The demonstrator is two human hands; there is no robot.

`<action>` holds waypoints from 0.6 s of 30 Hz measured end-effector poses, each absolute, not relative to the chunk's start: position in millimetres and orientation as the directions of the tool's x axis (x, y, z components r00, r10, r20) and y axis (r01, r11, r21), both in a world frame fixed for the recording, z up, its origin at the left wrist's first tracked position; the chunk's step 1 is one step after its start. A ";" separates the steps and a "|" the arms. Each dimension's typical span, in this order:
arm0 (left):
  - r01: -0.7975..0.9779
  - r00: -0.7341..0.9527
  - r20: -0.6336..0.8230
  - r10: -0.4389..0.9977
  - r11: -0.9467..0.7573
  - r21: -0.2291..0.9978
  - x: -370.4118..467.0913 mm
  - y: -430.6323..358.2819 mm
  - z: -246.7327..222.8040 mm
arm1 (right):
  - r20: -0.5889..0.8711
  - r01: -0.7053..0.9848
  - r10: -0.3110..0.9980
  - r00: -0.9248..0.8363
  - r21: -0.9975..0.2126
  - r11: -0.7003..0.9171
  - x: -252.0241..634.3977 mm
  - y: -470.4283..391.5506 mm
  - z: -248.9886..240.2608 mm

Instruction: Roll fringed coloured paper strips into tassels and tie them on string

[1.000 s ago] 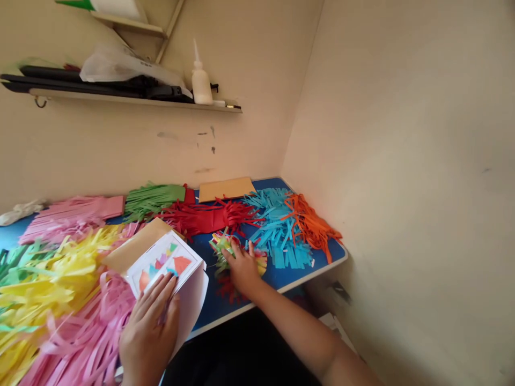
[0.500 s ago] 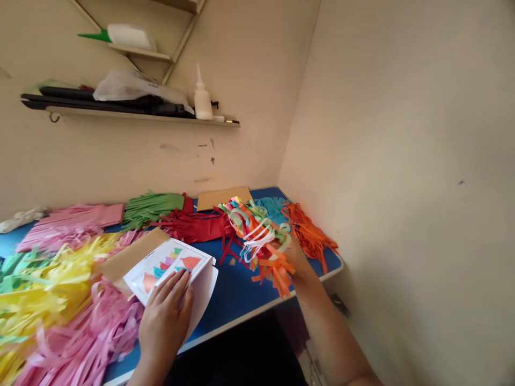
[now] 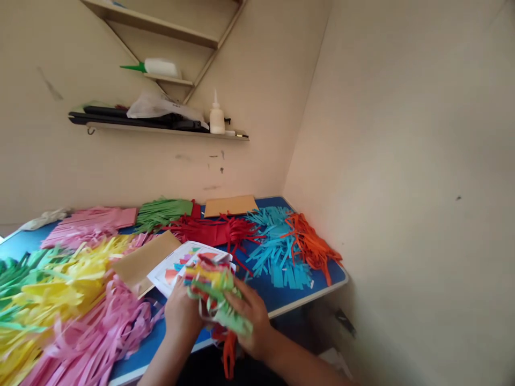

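Blue, white-edged tabletop; near its edge, a person's right hand clasps one side of a multicoloured fringed-paper bundle; left hand opposite, fingers hidden, grip unclear.

- The bundle, on the table a second ago, is now raised over its near edge, in the right hand.
- The left hand, earlier spread on the sheet, is now at the bundle, its fingers hidden.
- The bundle now covers part of the sheet.
- Blue strips, half hidden midway, show again.
- The view takes in more of the upper shelf.
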State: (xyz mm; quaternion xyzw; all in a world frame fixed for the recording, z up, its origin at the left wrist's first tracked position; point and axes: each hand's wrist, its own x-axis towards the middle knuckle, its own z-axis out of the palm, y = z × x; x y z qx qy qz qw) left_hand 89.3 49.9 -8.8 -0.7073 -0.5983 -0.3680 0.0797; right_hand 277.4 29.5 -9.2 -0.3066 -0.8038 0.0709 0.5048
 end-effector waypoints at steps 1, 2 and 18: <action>0.911 0.032 0.603 0.797 -0.272 0.311 92.4 50.3 -9.8 | 0.794 0.439 0.513 -0.326 -0.354 0.826 281.2 26.2 -22.9; 0.917 0.051 0.588 0.807 -0.271 0.292 95.9 51.2 -10.9 | 0.804 0.474 0.485 -0.343 -0.298 0.829 286.6 24.1 -36.7; 0.926 0.338 0.385 0.859 -0.376 0.025 131.0 50.2 -29.2 | 0.277 0.690 0.857 -0.435 -0.509 0.515 286.1 59.2 -29.3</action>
